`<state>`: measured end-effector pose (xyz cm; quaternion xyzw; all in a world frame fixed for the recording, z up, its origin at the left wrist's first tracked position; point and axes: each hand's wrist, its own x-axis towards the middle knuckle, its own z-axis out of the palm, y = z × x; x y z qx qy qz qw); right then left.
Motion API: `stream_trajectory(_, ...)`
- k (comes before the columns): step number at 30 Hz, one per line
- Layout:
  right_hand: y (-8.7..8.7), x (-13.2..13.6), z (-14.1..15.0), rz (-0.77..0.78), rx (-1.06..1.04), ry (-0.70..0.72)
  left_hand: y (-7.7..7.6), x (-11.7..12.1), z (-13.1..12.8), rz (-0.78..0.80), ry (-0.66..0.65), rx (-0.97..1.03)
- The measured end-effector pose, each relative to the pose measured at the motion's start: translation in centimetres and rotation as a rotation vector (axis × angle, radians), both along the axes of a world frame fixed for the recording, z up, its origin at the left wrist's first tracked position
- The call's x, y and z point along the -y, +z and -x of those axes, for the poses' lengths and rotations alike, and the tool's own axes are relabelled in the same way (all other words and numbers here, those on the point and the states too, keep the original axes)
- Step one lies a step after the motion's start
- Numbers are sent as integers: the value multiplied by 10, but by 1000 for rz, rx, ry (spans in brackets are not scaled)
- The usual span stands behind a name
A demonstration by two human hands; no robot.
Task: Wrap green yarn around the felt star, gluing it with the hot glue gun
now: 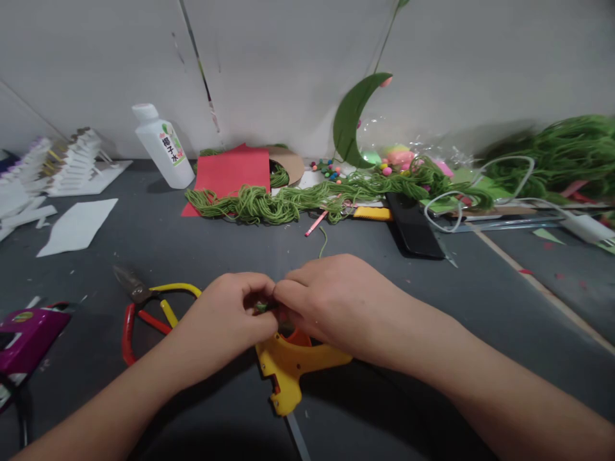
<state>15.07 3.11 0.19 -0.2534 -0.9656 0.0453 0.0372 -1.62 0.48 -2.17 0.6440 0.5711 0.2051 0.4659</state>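
My left hand (240,314) is closed in a pinch, with a small bit of green yarn (262,307) showing between thumb and fingers. Meeting it fingertip to fingertip is my right hand (331,301), its fingers pressed together; what they hold is hidden. Just beyond the right hand a loose green strand (323,242) curls on the table. Beneath both hands lies a yellow glue gun (288,378) with an orange trigger and a glue stick (298,438) poking out of its back. Left of my left hand rest open pliers-like cutters (139,298) with red and yellow handles.
Along the wall are a white bottle (166,150), red paper (233,169), green yarn bundles (259,203), a green crescent (348,125), pom-poms (398,157), a black phone (414,227) and a white charger (589,227). At left sit a purple device (36,336) and white paper (79,224).
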Motion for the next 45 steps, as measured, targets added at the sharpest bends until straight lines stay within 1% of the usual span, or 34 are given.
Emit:
stream_trajectory(2, -1, -3, -1, 6, -90, -27, -1, -1, 1, 23, 78, 93)
stream_trajectory(4, 0, -6, -4, 55, -222, -92, -4, -4, 3, 66, 174, 224)
stream_trajectory(6, 3, -10, -7, 141, -332, -175, -6, -7, 6, 98, 254, 345)
stream_trajectory(8, 8, -14, -11, 243, -399, -241, -8, -11, 8, 88, 324, 419)
stream_trajectory(10, 13, -17, -17, 339, -453, -291, -10, -16, 10, 49, 390, 457)
stream_trajectory(13, 18, -23, -28, 435, -551, -374, -8, -22, 11, -14, 466, 451)
stream_trajectory(16, 16, -30, -40, 539, -616, -398, -3, -25, 11, -69, 510, 426)
stream_trajectory(18, 12, -32, -46, 578, -586, -394, 2, -27, 10, -114, 531, 413)
stream_trajectory(21, 2, -33, -53, 530, -489, -418, 7, -29, 7, -213, 569, 394)
stream_trajectory(23, -7, -34, -57, 472, -454, -440, 6, -31, 4, -278, 590, 366)
stream_trajectory(27, -21, -38, -60, 418, -426, -435, -5, -36, 0, -354, 615, 311)
stream_trajectory(31, -27, -37, -57, 415, -350, -345, -17, -37, 1, -382, 637, 272)
stream_trajectory(33, -30, -36, -53, 400, -305, -310, -19, -36, 4, -386, 638, 238)
stream_trajectory(36, -32, -32, -46, 317, -267, -324, -21, -34, 8, -409, 630, 171)
stream_trajectory(38, -27, -24, -40, 232, -271, -353, -22, -35, 11, -446, 633, 124)
stream_trajectory(40, -19, -11, -35, 170, -256, -343, -23, -36, 13, -485, 646, 84)
stream_trajectory(41, -14, -2, -32, 165, -203, -289, -23, -37, 14, -496, 651, 70)
stream_trajectory(42, -11, 7, -29, 207, -123, -229, -23, -38, 15, -502, 651, 61)
stream_trajectory(43, -9, 17, -26, 213, -57, -191, -23, -38, 16, -501, 646, 57)
stream_trajectory(45, -13, 34, -19, 107, 40, -157, -22, -37, 16, -489, 624, 63)
